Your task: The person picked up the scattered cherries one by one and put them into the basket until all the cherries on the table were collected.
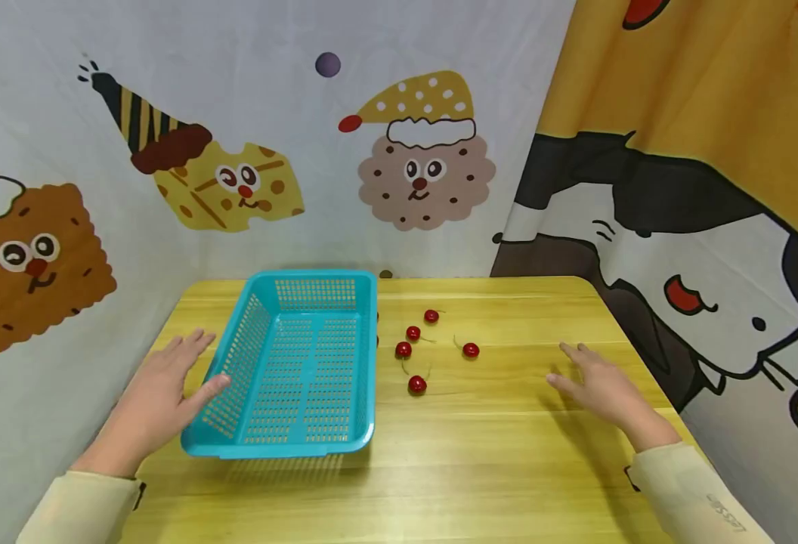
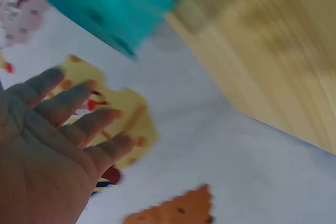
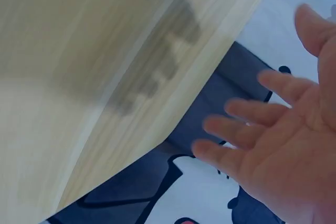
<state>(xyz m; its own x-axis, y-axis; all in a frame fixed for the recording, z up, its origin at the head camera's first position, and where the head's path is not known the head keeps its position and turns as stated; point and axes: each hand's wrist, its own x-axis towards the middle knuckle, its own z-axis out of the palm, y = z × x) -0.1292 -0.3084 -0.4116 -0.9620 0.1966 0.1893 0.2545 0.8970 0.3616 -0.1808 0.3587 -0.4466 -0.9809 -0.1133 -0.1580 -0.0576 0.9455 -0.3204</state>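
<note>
A turquoise plastic basket (image 1: 310, 363) with perforated sides and bottom is at the left of the wooden table; nothing lies in it. Beside its left rim my left hand (image 1: 164, 389) is spread, its thumb overlapping the rim in the head view. The left wrist view shows that palm (image 2: 42, 166) bare, with fingers apart. Right of the basket lie several red cherries with stems, among them a front one (image 1: 417, 385) and a right one (image 1: 470, 350). The basket's right wall partly hides more red fruit. My right hand (image 1: 599, 385) hovers over the table's right side, fingers extended, holding nothing.
The table (image 1: 480, 468) has a light wood-grain top with angled sides. A white cloth (image 1: 249, 45) printed with cartoon snacks hangs behind and at the left. Another patterned cloth (image 1: 644, 189), orange, black and white, hangs along the right side.
</note>
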